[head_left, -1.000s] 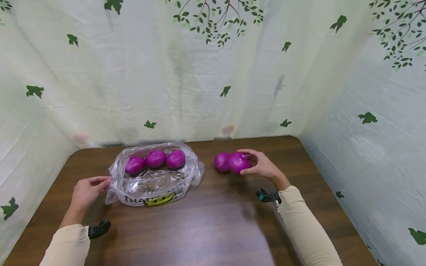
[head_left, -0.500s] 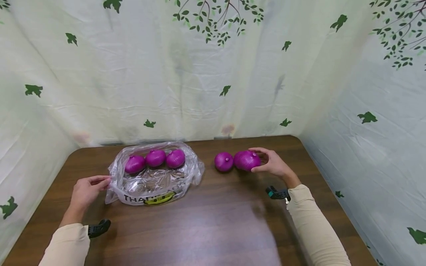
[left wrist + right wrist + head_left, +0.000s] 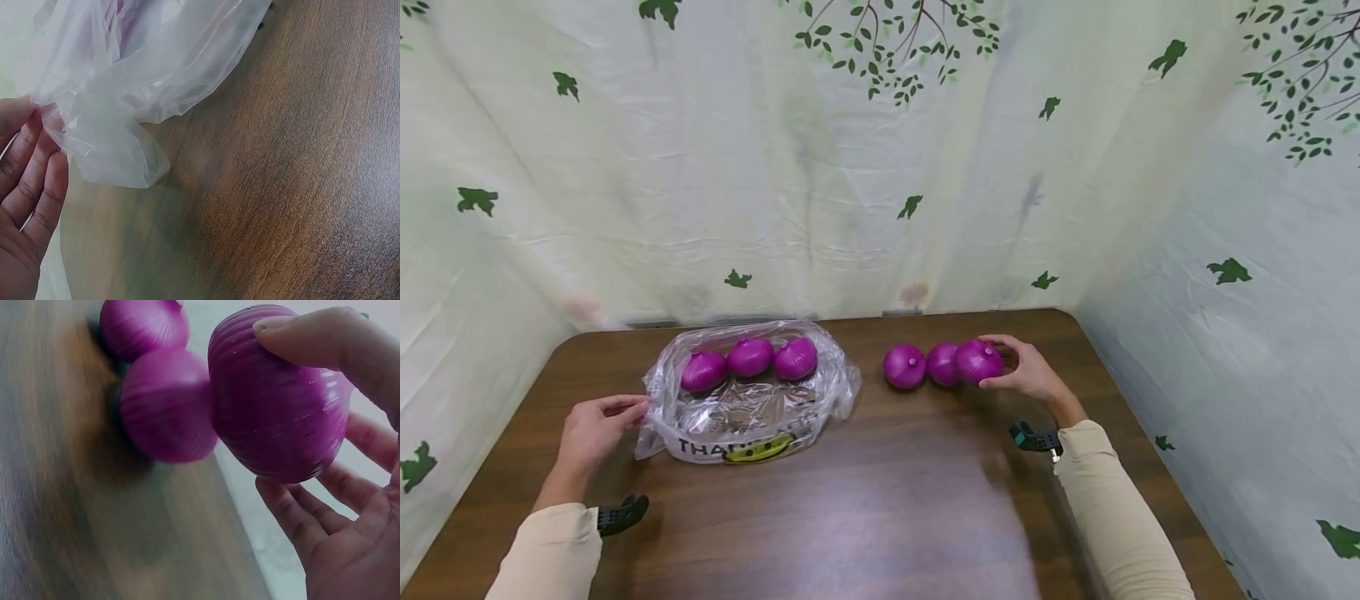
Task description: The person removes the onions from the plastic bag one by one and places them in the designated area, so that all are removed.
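Observation:
My right hand (image 3: 1030,373) holds a purple onion (image 3: 980,362) between thumb and fingers; the right wrist view shows this onion (image 3: 281,400) close up, raised above the table. Just left of it sit two more onions, a middle one (image 3: 942,365) and a left one (image 3: 904,367). At the left, my left hand (image 3: 593,433) pinches the edge of a clear plastic bag (image 3: 745,417) between thumb and fingertips, and the crumpled bag edge (image 3: 112,150) fills part of the left wrist view. Three onions (image 3: 750,357) lie in a row within the bag's open mouth.
The brown wooden table (image 3: 850,517) has rounded far corners. A pale curtain (image 3: 820,183) with green leaf prints hangs behind it and along both sides. Printed lettering and a yellow shape (image 3: 760,450) show on the bag's near side.
My right hand has moved to the right with its onion, over and past the middle onion, which now shows between the held one and the left one. My left hand stays on the bag.

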`<state>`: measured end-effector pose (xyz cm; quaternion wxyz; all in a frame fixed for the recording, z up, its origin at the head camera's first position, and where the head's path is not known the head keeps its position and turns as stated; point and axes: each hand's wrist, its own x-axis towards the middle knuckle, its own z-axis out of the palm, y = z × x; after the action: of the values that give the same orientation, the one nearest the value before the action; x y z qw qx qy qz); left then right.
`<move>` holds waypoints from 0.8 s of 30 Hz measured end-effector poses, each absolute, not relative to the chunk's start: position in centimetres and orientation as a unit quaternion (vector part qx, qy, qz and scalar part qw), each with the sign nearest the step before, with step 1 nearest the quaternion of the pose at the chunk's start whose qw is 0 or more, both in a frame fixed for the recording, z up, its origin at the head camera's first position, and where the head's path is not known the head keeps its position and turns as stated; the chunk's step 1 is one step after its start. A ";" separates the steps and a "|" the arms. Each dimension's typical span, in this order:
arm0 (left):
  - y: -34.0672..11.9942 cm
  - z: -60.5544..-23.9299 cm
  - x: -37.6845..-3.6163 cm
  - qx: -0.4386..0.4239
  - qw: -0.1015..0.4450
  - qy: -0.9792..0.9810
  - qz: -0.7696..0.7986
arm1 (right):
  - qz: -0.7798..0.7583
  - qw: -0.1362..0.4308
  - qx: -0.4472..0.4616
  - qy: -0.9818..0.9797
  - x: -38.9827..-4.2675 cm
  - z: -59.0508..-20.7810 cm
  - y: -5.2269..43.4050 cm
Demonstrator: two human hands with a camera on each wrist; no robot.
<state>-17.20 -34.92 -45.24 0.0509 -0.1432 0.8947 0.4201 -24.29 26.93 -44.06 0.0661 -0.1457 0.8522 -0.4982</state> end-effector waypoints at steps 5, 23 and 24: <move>-34.9 -45.2 -17.2 -0.149 0.055 0.894 0.420 | -0.500 0.064 -0.126 0.855 -24.5 -44.6 27.4; -34.8 -44.9 -17.2 -0.145 0.056 0.893 0.421 | -0.473 0.058 -0.084 0.875 -25.5 -46.9 29.2; -34.8 -44.9 -17.3 -0.145 0.055 0.894 0.421 | -0.472 0.058 -0.084 0.876 -25.6 -47.1 29.2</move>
<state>-17.27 -34.81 -44.89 0.0553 -0.1445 0.8938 0.4209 -25.55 29.22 -47.09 0.0582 -0.0839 0.8759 -0.4716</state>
